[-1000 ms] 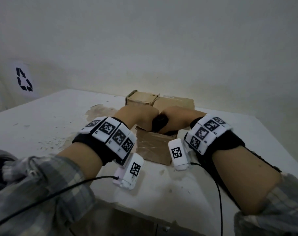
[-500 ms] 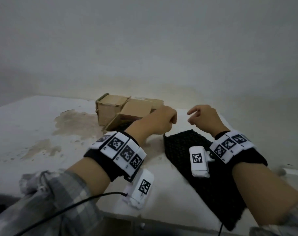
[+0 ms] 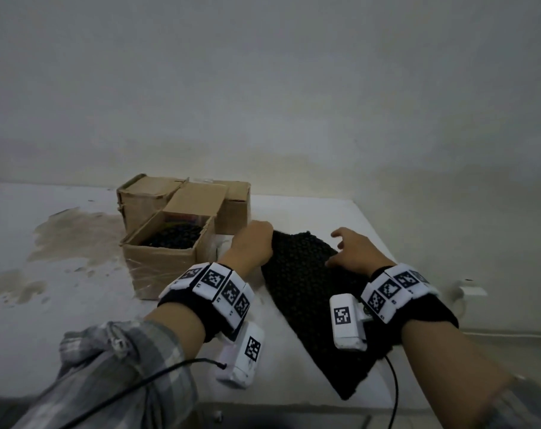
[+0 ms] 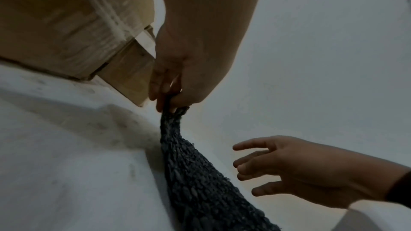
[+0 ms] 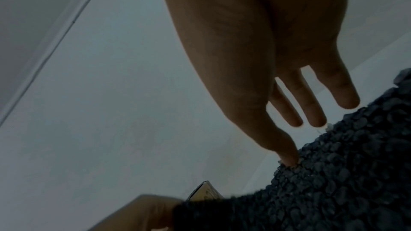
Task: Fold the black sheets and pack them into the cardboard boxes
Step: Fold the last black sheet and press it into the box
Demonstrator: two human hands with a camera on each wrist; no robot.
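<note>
Nearest us, both forearms reach out over the white table (image 3: pixel 77 320), each wrist banded with black-and-white marker tags.

A black sheet (image 3: pixel 306 289) with a knobbly weave lies spread on the table in front of us, running from the near edge back toward the boxes, right of them.

Our left hand (image 3: pixel 252 243) sits at the sheet's far left corner. The left wrist view shows the fingers (image 4: pixel 162 83) and thumb closed in a pinch on that corner, the fabric gathered and lifted into a narrow peak.

Our right hand (image 3: pixel 354 250) is over the sheet's far right part, fingers (image 5: pixel 311 104) straight and spread. It grips nothing. One fingertip touches the weave in the right wrist view; the others stand just above it.

Just left of the left hand, an open cardboard box (image 3: pixel 161 267) stands with its flap up; dark knobbly material is packed inside.

Behind it, touching, more cardboard boxes (image 3: pixel 235 209) stand near the wall (image 3: pixel 263 88).
</note>
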